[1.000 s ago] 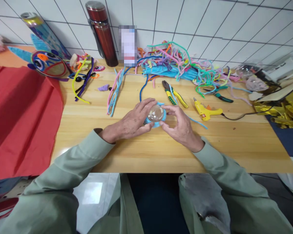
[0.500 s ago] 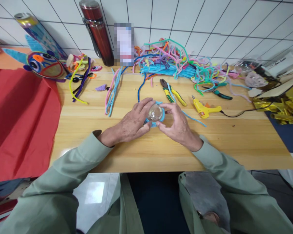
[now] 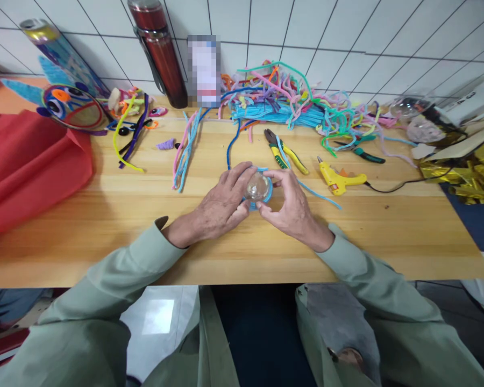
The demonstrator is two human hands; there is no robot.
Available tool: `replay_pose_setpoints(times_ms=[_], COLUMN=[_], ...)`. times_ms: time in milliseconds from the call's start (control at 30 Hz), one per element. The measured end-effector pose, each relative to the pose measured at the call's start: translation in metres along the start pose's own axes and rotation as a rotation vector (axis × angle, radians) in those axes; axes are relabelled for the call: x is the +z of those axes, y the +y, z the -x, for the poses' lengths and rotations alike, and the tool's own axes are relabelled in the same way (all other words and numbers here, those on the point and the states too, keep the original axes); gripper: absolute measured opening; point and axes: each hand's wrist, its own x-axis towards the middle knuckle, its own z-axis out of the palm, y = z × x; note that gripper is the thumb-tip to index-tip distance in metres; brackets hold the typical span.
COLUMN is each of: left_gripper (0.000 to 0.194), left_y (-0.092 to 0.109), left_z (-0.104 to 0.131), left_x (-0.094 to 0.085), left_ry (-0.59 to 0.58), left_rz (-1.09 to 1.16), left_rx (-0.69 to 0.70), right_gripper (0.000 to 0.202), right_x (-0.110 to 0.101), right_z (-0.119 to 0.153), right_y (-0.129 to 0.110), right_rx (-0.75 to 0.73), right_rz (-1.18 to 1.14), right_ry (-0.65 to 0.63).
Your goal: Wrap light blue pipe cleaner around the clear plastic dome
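Observation:
At the middle of the wooden table, a clear round dome (image 3: 257,186) sits within a coil of light-blue pipe cleaner (image 3: 269,194). My left hand (image 3: 225,200) grips the dome from the left, its fingers over the upper edge and its thumb at the near side. From the right, my right hand (image 3: 289,203) pinches the rim with thumb and forefinger. Just beyond my hands lie yellow-and-green pliers (image 3: 284,153). A yellow hot glue gun (image 3: 341,179) rests to the right, its cord running off right.
Along the wall lies a tangled heap of colourful pipe cleaners (image 3: 282,107). A red thermos (image 3: 160,54) stands beside a blurred phone (image 3: 204,72). At left are a tall can (image 3: 64,54), a blue-eared craft figure (image 3: 70,107) and red cloth (image 3: 36,166). Gold foil (image 3: 476,180) lies at right.
The red cloth at left has drawn back up and leftward, baring more of the table. My hands keep their hold on the dome, almost unmoved.

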Motion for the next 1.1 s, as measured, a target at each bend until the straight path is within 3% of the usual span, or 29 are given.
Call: replay_pose_setpoints(times_ms=[600,1100], left_gripper=[0.068,0.066], left_y=[0.002,0.005], left_z=[-0.004,0.000], left_x=[-0.013,-0.001], left_ry=[-0.050,-0.048], left_rz=[0.089,0.171], left_rx=[-0.105,-0.065], right_gripper=[0.065,0.064], right_x=[-0.008,-0.008], right_z=[-0.002,-0.003], right_y=[0.003,0.000], right_rx=[0.007,-0.007], right_rz=[-0.029,-0.039], right_ry=[-0.068,-0.065])
